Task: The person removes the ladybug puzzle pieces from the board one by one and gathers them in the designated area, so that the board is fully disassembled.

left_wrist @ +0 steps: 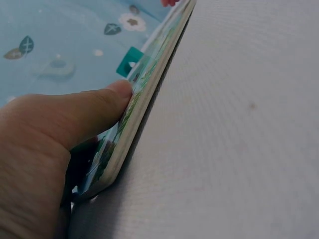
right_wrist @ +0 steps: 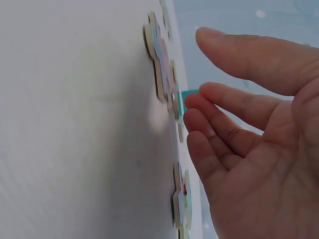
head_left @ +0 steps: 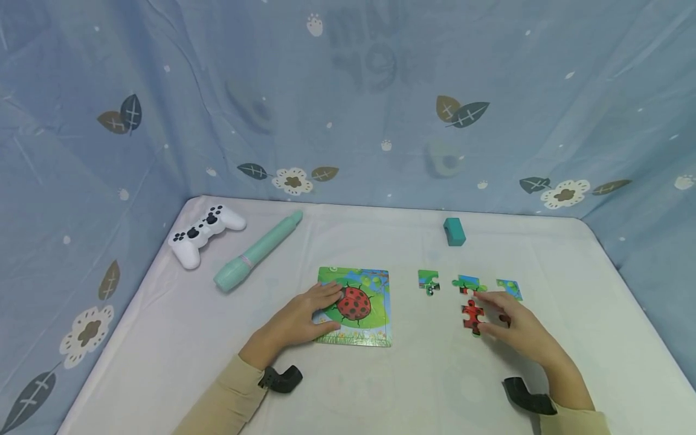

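A square ladybug puzzle board point(head_left: 380, 332) lies flat on the white table, and my left hand point(head_left: 299, 317) rests on its left side. In the left wrist view the thumb point(left_wrist: 107, 102) lies straight across the board's face near its edge. My right hand point(head_left: 519, 329) hovers over loose jigsaw pieces, fingers loosely bent, holding nothing; the right wrist view shows a gap below the fingers. Closest to its fingertips are a red puzzle piece point(head_left: 472, 311) and a blue-green puzzle piece point(head_left: 467, 281). Another dark red piece point(head_left: 504, 318) is partly hidden by that hand.
Farther off lie a green puzzle piece point(head_left: 428, 278) and a blue-green corner piece point(head_left: 510, 287). Behind them stands a teal block point(head_left: 454, 232). A white game controller point(head_left: 203, 232) and a mint-green microphone-shaped toy point(head_left: 255, 252) lie at the back left. Blue curtains point(head_left: 348, 109) surround the table.
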A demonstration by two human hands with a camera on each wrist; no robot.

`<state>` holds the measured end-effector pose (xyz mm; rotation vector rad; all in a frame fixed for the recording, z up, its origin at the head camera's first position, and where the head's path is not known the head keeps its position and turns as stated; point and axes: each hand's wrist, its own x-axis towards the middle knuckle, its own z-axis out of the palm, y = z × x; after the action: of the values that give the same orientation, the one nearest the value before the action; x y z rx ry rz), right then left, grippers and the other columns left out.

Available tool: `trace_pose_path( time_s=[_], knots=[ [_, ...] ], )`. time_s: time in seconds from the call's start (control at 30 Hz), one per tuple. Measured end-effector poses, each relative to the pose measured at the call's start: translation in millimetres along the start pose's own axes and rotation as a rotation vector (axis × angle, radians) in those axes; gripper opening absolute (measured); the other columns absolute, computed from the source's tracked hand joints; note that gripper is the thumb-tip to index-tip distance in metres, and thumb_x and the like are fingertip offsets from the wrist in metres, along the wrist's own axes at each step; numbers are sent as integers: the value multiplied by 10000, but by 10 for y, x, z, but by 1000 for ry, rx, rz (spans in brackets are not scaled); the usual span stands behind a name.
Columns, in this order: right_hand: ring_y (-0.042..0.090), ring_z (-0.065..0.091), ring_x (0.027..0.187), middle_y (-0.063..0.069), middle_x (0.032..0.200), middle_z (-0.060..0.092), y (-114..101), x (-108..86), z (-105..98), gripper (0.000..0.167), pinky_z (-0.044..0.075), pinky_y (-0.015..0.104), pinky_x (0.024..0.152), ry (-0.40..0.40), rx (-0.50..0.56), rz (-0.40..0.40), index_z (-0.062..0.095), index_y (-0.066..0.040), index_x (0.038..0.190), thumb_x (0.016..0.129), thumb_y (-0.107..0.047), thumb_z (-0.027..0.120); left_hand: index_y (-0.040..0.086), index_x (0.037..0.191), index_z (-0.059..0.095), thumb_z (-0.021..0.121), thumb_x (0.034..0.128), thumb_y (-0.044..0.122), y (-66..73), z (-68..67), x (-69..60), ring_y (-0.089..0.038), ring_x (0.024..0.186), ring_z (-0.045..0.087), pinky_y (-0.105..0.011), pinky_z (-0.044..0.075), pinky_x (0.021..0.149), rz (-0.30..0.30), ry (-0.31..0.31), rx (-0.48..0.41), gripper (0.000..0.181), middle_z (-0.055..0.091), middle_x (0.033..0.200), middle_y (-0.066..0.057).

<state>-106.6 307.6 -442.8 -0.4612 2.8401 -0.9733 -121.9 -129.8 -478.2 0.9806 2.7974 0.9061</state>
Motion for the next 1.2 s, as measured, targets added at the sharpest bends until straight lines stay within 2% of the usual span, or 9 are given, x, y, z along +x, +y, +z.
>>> trace_pose_path(
  time_s=[0.13,0.2,0.27,0.33,0.4,0.53,0.63,0.97,1.2],
  knots=[
    [325,506,1165,167,1313,521,-44,31,30,553,495,505,881,-18,22,6,491,-27,1338,869,-238,695,48,1375,498,686,844,424,-8,-5,-18,-304,1368,381,-419,327,1140,8,15,7,677,451,1454,-94],
    [363,526,1151,166,1315,531,-74,53,50,550,507,470,905,-16,34,-5,495,-25,1336,866,-225,699,48,1370,505,688,842,426,-8,-8,-24,-322,1361,388,-427,341,1130,8,23,3,676,450,1456,-94],
    [281,552,1142,153,1308,544,-109,67,54,550,506,314,931,-10,48,-29,502,-25,1331,856,-209,710,46,1361,516,695,837,422,1,-8,-18,-342,1350,398,-447,359,1115,8,32,-13,669,454,1453,-95],
    [165,570,1071,123,1270,574,-156,93,74,548,477,162,883,0,58,-64,514,-32,1323,844,-195,723,43,1354,524,702,831,421,11,-18,-19,-350,1343,406,-465,372,1102,4,41,-22,669,461,1449,-92],
    [140,563,1001,119,1248,582,-219,126,102,546,459,114,813,-4,78,-97,515,-29,1321,841,-184,726,46,1356,522,708,825,424,9,-28,-21,-332,1346,408,-463,377,1100,-7,46,-30,678,464,1448,-79],
    [251,576,1062,130,1279,563,-392,224,176,552,537,346,840,-40,105,-122,501,-36,1337,853,-195,714,59,1372,505,711,817,444,-25,-51,-30,-290,1364,394,-436,368,1113,-34,56,-20,707,457,1457,-45],
    [336,549,1165,124,1318,544,-535,325,248,564,492,484,943,-71,128,-138,494,-39,1342,852,-211,714,63,1381,495,714,809,450,-64,-77,-45,-284,1371,382,-435,353,1123,-49,72,-7,725,449,1463,-45],
    [328,528,1200,105,1336,533,-970,638,557,565,465,509,989,-125,169,-210,486,-50,1353,858,-209,707,22,1380,480,714,789,459,-199,-147,-102,-290,1378,369,-455,342,1125,-36,88,47,771,421,1477,-85],
    [317,529,1203,165,1330,524,-1314,879,732,569,453,472,1022,-188,209,-315,471,20,1349,857,-149,702,20,1376,484,706,796,471,-212,-150,-95,-289,1381,364,-455,343,1124,-31,75,46,767,411,1484,-84]
  ],
)
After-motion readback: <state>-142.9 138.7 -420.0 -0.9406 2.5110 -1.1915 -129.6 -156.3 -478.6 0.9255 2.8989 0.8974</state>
